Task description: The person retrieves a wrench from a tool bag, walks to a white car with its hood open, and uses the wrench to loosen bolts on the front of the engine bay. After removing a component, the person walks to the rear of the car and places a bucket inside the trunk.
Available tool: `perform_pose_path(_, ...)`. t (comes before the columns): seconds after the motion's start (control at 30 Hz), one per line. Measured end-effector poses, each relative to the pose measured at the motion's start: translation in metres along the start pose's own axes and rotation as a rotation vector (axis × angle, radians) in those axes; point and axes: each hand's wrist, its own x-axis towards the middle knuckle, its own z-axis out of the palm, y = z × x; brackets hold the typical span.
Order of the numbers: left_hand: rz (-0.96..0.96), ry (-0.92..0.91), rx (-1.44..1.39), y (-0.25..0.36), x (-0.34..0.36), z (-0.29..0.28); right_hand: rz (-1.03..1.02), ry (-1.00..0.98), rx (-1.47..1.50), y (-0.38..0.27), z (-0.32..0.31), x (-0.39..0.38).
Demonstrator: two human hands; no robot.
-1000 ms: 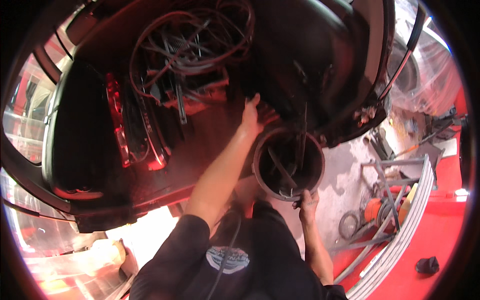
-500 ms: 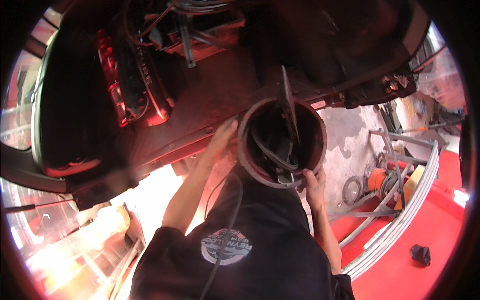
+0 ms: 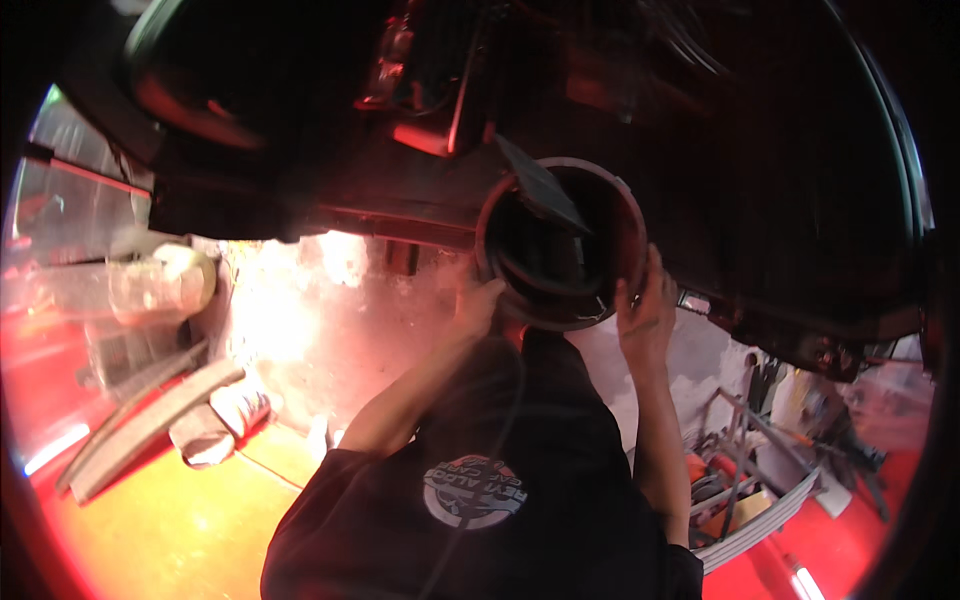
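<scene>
A round, dark bucket (image 3: 487, 235) is held in front of my body, its mouth facing up at me. My left hand (image 3: 480, 302) grips its near left side. On the right side, my right hand (image 3: 648, 305) has its fingers wrapped around the wall and its thumb near the rim. A flat dark plate-like piece (image 3: 540, 187) sticks up out of the bucket, tilted over its far rim. Deeper inside lies something curved, too dark to make out. Just beyond the bucket is the open, dark rear of a vehicle with a sill (image 3: 400, 225).
A red tail light (image 3: 392, 60) lies inside the vehicle's rear. To the left are a dusty translucent container (image 3: 150, 290), long curved strips (image 3: 150, 420) and a white tub (image 3: 240, 405). A metal-framed rack (image 3: 765, 520) holding assorted parts stands at the lower right.
My view has swung to the right, blurring the vehicle. The bucket stays between both hands, and the plate in it now leans left. My right hand has moved higher along the bucket's side.
</scene>
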Motion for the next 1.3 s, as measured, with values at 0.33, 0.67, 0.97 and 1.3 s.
perform_pose_path(0.33,0.060,-0.024,0.066,0.008,0.009,0.007,-0.085,-0.583,-0.335,-0.057,0.074,0.028)
perform_pose_path(0.67,0.243,0.059,0.042,-0.001,0.012,0.016,-0.112,-0.587,-0.331,-0.032,0.107,0.020)
perform_pose_path(0.97,0.133,0.395,-0.252,0.021,-0.107,-0.046,-0.577,-0.948,-0.014,-0.119,0.085,0.035)
perform_pose_path(1.3,0.295,0.892,-0.361,0.042,-0.250,-0.154,-1.026,-1.172,0.015,-0.309,0.123,-0.051)
